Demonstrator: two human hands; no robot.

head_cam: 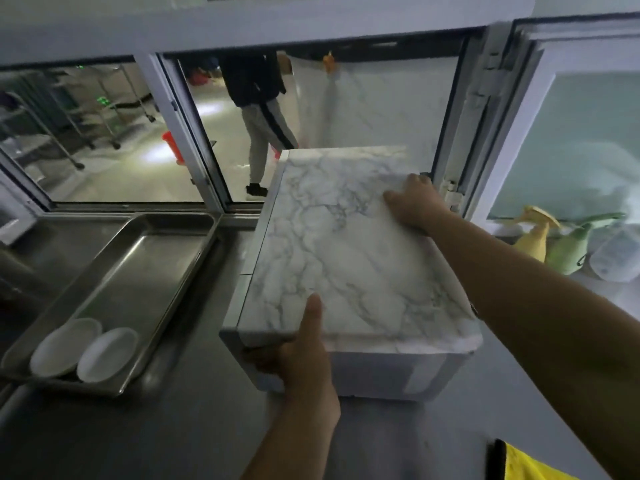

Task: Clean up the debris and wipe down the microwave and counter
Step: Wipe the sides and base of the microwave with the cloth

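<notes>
A white microwave (pixel 374 375) stands on the steel counter (pixel 194 431), its top covered by a marble-patterned sheet (pixel 332 244). My left hand (pixel 304 362) grips the front left corner of the microwave, thumb lying up on the sheet and fingers curled under the edge. My right hand (pixel 414 204) holds the sheet's far right edge, where the sheet lifts and curls a little. No debris shows on the top.
A steel tray (pixel 145 258) with two white oval dishes (pixel 86 351) sits left of the microwave. Spray bottles, yellow (pixel 535 233) and green (pixel 575 247), lie at the right by the window. A yellow cloth (pixel 533 465) is at the bottom right. Behind the glass a person walks.
</notes>
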